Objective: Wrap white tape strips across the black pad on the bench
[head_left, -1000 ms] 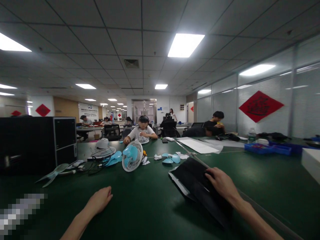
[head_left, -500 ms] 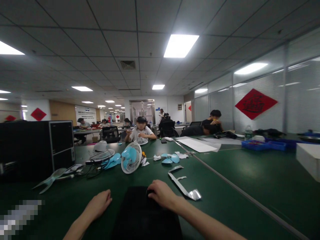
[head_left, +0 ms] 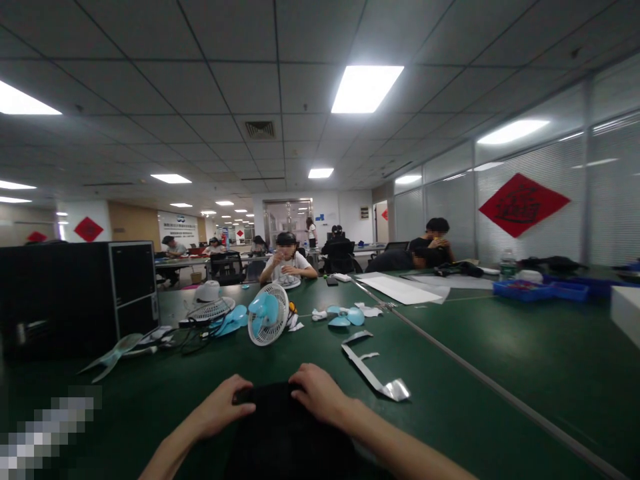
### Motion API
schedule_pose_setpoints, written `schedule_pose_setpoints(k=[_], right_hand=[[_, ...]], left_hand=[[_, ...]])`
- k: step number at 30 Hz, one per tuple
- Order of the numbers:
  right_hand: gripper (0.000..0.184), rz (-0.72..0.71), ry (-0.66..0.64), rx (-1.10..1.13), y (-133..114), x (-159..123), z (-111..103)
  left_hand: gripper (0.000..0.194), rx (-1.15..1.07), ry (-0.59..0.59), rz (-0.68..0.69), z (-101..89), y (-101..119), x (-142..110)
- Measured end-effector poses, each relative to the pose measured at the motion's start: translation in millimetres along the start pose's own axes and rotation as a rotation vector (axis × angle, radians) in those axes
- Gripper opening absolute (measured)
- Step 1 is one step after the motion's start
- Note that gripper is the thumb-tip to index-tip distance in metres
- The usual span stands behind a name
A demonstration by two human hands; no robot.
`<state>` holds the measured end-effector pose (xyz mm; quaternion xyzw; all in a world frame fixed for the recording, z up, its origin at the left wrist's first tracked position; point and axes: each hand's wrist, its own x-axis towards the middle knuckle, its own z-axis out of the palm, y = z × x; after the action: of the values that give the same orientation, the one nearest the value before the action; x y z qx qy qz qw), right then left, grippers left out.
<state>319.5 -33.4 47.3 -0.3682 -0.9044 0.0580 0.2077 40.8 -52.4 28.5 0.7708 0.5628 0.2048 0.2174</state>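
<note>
A flat black thing, roughly rectangular, reaches toward me from the middle of the near table; it is too dark to name. My left hand is closed at its far left corner, where a small dark end shows between thumb and fingers. At the far edge, to the right, my right hand pinches the same black thing with the fingertips over the rim. Beyond my hands stands a small fan head with blue blades in a white cage. A bent silvery strip lies to the right of my right hand.
Loose blue fan blades lie on the green table. A black computer case stands at the left. White sheets and blue trays are farther right. A co-worker sits across the table.
My left hand has moved right from the bare tabletop and closed on the black thing's far left corner. My right hand stays at its far edge. The view has shifted slightly.
</note>
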Motion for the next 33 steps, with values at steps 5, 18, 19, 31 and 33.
schedule_pose_setpoints(k=[5,18,19,31,33], right_hand=[[0.035,0.144,0.088,-0.071,20,-27,-25],[0.021,0.622,-0.055,-0.371,90,-79,-54],[0.021,0.624,-0.046,-0.376,90,-78,-54],[0.031,0.648,0.265,-0.404,94,-91,-96],[0.032,0.581,0.384,-0.329,90,-93,-100]], left_hand=[[0.075,-0.049,-0.050,0.025,0.0,11,-6],[0.078,0.006,-0.055,0.018,2.1,9,-5],[0.078,0.006,-0.055,0.015,1.9,10,-5],[0.080,-0.007,-0.059,-0.035,-3.4,23,-11],[0.079,-0.012,-0.067,-0.032,-3.4,23,-12]])
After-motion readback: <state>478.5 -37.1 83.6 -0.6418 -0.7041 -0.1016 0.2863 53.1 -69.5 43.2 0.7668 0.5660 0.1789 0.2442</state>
